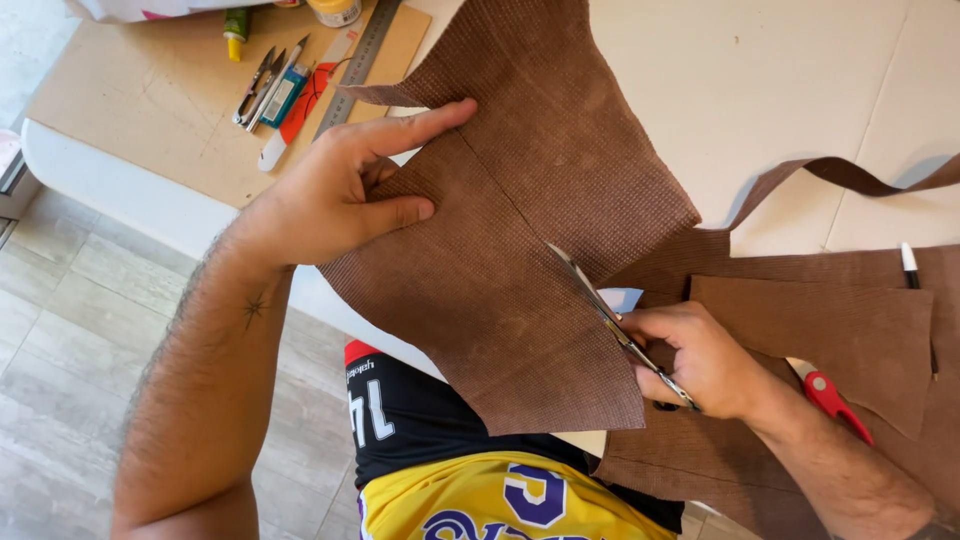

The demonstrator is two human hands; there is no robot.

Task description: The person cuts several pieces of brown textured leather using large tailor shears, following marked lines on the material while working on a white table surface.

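**Inspector:** Location of the fabric?

**Assistant:** The brown fabric (520,230) lies over the counter (760,80) edge, its near part hanging toward the person. A faint line runs diagonally across it, upper left to lower right.

**Inspector:** Scissors?

**Assistant:** The scissors (610,322) are in the right hand (700,360), grip clenched round the handles. Blades are parted, tips pointing up-left into the sheet, long axis roughly along that line. The uncut fabric lies ahead of the blades, up and left.

**Inspector:** Other hand?

**Assistant:** The left hand (345,195) lies flat on the fabric's left edge, fingers extended, forefinger spread from the rest; grip released, pressing rather than grasping. It is well apart from the blades, left of the line.

**Inspector:** Surroundings?

**Assistant:** Cut brown pieces (830,330) to the right, a red-handled tool (828,395) beneath them, a pen (910,265), and a ruler (360,65) and small tools on a board (150,110) upper left.
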